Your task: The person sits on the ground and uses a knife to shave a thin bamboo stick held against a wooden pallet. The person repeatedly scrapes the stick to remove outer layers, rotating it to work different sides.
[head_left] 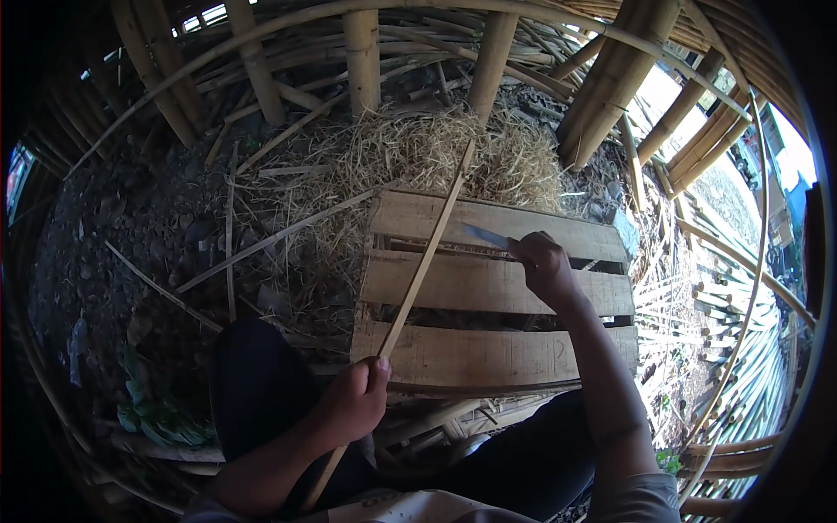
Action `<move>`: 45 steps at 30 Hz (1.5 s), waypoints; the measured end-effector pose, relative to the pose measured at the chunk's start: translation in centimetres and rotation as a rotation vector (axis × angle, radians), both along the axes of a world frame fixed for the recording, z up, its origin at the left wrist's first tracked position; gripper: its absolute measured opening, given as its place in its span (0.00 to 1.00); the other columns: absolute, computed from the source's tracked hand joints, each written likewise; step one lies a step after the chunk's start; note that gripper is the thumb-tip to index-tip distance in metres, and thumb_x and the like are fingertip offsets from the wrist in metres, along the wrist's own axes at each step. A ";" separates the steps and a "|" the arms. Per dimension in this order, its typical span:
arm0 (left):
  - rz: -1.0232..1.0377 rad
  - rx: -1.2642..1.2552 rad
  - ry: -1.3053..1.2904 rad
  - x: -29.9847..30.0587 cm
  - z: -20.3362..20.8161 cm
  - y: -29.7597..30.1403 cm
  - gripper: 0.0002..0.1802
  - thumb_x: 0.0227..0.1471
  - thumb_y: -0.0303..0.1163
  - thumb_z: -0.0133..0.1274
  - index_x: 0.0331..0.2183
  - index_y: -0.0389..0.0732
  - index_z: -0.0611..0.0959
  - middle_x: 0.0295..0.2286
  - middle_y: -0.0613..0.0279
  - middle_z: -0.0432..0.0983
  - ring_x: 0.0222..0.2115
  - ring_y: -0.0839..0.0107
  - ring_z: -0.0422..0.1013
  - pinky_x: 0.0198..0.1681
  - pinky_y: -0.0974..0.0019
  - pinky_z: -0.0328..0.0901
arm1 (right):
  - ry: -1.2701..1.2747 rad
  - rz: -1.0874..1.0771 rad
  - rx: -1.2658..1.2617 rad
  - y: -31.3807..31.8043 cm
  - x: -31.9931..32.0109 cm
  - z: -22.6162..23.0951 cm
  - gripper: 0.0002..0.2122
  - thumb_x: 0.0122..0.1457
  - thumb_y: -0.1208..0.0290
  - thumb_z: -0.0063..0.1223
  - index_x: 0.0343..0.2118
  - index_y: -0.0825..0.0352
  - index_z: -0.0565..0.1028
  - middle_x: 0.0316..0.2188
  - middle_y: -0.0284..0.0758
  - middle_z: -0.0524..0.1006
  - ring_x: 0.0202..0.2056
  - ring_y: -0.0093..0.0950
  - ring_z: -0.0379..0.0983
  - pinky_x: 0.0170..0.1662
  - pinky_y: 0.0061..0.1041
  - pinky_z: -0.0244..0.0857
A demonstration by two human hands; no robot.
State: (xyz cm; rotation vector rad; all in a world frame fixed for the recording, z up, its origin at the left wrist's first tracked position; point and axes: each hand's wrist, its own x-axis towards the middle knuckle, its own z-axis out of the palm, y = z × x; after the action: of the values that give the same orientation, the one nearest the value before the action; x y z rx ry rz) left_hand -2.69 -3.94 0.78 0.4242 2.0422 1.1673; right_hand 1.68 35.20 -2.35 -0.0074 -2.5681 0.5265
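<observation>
The left grip (362, 401) is closed around a bamboo strip (422, 270), which extends beyond the fist over the slatted wooden surface (488, 356) and back toward the lap. The right grip (545, 266) clasps a knife (485, 235), its blade near the strip. Pale shavings (366, 157) lie past the surface.
</observation>
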 end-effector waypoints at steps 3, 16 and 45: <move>0.029 0.022 -0.009 0.0 -0.3 -0.1 0.23 0.72 0.41 0.41 0.29 0.34 0.77 0.19 0.50 0.73 0.20 0.59 0.71 0.29 0.55 0.65 | -0.053 0.007 0.047 0.2 0.2 -0.6 0.11 0.55 0.86 0.57 0.41 0.70 0.82 0.26 0.43 0.76 0.32 0.42 0.75 0.37 0.39 0.70; -0.014 -0.017 0.015 0.0 0.2 0.7 0.23 0.71 0.41 0.41 0.28 0.34 0.76 0.19 0.47 0.72 0.20 0.55 0.71 0.29 0.55 0.65 | -0.247 -0.308 0.300 -0.5 -1.7 -0.7 0.24 0.54 0.86 0.49 0.56 0.64 0.77 0.38 0.40 0.76 0.41 0.42 0.74 0.39 0.41 0.74; -0.037 -0.059 0.023 1.1 -0.2 0.3 0.24 0.72 0.42 0.41 0.32 0.34 0.79 0.21 0.47 0.75 0.24 0.52 0.76 0.30 0.54 0.67 | -0.246 -0.293 0.261 -1.4 -1.5 -0.7 0.21 0.60 0.81 0.47 0.57 0.63 0.75 0.37 0.43 0.76 0.41 0.44 0.76 0.40 0.43 0.74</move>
State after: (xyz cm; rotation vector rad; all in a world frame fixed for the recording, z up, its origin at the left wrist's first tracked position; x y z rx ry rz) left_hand -1.55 -3.63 0.58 0.4463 2.0745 1.0823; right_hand 0.15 33.82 -3.04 -0.3724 -2.7878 0.0816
